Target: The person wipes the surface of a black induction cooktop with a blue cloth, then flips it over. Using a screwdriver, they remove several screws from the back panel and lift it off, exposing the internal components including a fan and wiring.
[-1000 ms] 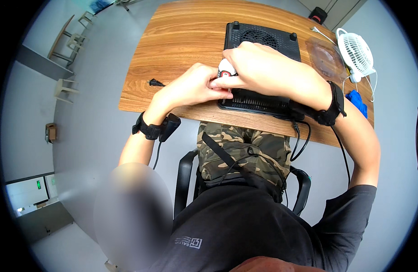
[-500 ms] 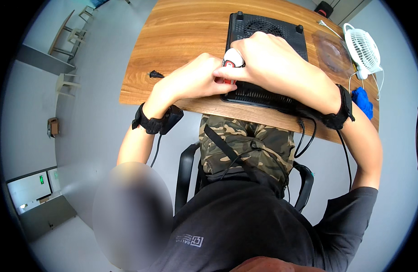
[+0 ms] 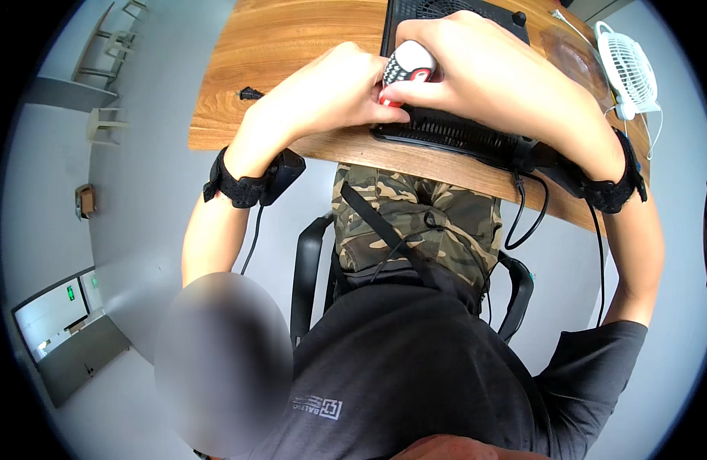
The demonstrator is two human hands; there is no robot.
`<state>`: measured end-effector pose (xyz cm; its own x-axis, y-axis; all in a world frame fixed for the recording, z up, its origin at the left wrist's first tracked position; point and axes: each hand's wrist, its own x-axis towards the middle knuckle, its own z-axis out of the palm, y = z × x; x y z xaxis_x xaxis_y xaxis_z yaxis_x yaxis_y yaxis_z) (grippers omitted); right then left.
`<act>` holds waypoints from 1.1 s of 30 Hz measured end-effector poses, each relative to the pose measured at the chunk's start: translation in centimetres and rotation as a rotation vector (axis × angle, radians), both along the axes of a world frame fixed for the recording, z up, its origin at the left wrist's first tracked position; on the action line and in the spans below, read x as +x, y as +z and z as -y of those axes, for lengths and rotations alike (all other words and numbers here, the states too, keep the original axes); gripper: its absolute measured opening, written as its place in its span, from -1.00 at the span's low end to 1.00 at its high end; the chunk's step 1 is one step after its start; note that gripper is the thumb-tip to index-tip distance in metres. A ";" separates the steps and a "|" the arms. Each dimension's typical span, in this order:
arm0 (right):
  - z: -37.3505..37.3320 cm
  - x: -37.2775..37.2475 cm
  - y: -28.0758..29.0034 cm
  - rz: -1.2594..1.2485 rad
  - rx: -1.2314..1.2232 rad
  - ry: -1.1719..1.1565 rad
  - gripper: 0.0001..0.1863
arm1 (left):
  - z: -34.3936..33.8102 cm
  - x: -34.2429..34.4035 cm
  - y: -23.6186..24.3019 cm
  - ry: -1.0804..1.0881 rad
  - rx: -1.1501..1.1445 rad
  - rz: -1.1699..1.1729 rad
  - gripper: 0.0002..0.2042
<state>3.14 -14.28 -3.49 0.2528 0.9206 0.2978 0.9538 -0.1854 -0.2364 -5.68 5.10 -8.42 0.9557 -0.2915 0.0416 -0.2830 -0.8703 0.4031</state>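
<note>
A small handheld object (image 3: pixel 410 63), white, black-patterned and red, is held between my hands over a black laptop cooling pad (image 3: pixel 445 132) at the table's front edge. My right hand (image 3: pixel 476 77) wraps round it from the right, thumb across its lower part. My left hand (image 3: pixel 334 84) is closed against it from the left, with curled fingers and thumb at its red lower end. Its tip is hidden. The pad's fan grille shows behind my hands.
A wooden table (image 3: pixel 246 46) holds a black plug (image 3: pixel 251 93) at left, a white fan (image 3: pixel 626 69) with cables and a clear plastic piece (image 3: pixel 562 47) at right. A black armchair (image 3: pixel 307 261) is beneath me; stools (image 3: pixel 106 123) stand beyond at left.
Both hands and the held object appear higher in the picture, as do the table and pad. The object's patterned part now shows more between my fingers.
</note>
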 end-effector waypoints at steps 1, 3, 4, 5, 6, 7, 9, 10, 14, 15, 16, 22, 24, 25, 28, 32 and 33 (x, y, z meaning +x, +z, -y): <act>0.3 0.3 -0.5 0.064 0.048 0.021 -0.59 | 0.2 -0.1 0.1 0.021 0.047 0.001 -0.56; 0.6 0.0 0.4 -0.038 -0.092 0.030 -0.62 | 0.0 -0.2 -0.8 0.008 0.026 0.037 -0.57; 0.6 -0.7 2.9 -0.163 -0.212 0.009 -0.61 | -0.1 -0.3 -1.1 0.023 0.006 0.041 -0.58; 0.7 -1.0 3.9 -0.213 -0.249 -0.006 -0.61 | 0.0 -0.2 -1.3 0.028 -0.012 0.049 -0.59; 0.7 -1.3 4.8 -0.265 -0.286 -0.014 -0.60 | -0.1 -0.3 -1.3 0.017 -0.024 0.077 -0.59; 0.6 -1.5 4.9 -0.244 -0.244 -0.006 -0.60 | -0.1 -0.3 -1.0 0.006 -0.036 0.105 -0.60; 0.2 -1.1 5.1 -0.251 -0.238 0.001 -0.61 | -0.2 -0.3 -0.4 -0.008 -0.060 0.117 -0.60; 0.0 -0.9 5.2 -0.257 -0.237 0.004 -0.62 | -0.3 -0.2 -0.1 -0.010 -0.071 0.099 -0.60; -0.3 -1.5 5.5 -0.305 -0.291 -0.031 -0.64 | 0.0 -0.4 -0.1 0.015 -0.040 0.061 -0.59; -0.2 -1.8 5.4 -0.290 -0.278 -0.038 -0.64 | 0.1 -0.4 -0.1 0.032 -0.022 0.040 -0.59; 0.0 -1.8 5.2 -0.282 -0.253 -0.029 -0.64 | 0.1 -0.4 -0.2 0.032 -0.022 0.040 -0.59; 0.4 -1.7 4.7 -0.234 -0.210 0.006 -0.64 | 0.1 -0.3 -0.7 0.028 -0.057 0.060 -0.57; 0.4 -1.8 4.8 -0.223 -0.209 0.002 -0.64 | 0.0 -0.2 -0.7 0.030 -0.041 0.079 -0.56; 0.3 -1.9 4.8 -0.216 -0.207 -0.001 -0.64 | 0.0 -0.2 -0.7 0.023 -0.038 0.072 -0.57; 0.1 -0.8 5.5 -0.350 -0.268 0.035 -0.64 | -0.2 -0.2 -0.7 0.015 -0.030 0.062 -0.57; 0.3 -1.7 5.0 -0.270 -0.238 0.016 -0.64 | -0.3 -0.2 -1.3 0.024 -0.045 0.071 -0.56; 0.4 -1.9 4.9 -0.242 -0.223 0.010 -0.64 | -0.3 -0.1 -1.3 0.025 -0.054 0.071 -0.56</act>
<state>1.20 -14.69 1.44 0.2819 0.9592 0.0212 0.8770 -0.2487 -0.4112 -5.82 5.40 -9.69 0.9566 -0.2635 0.1246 -0.2914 -0.8550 0.4291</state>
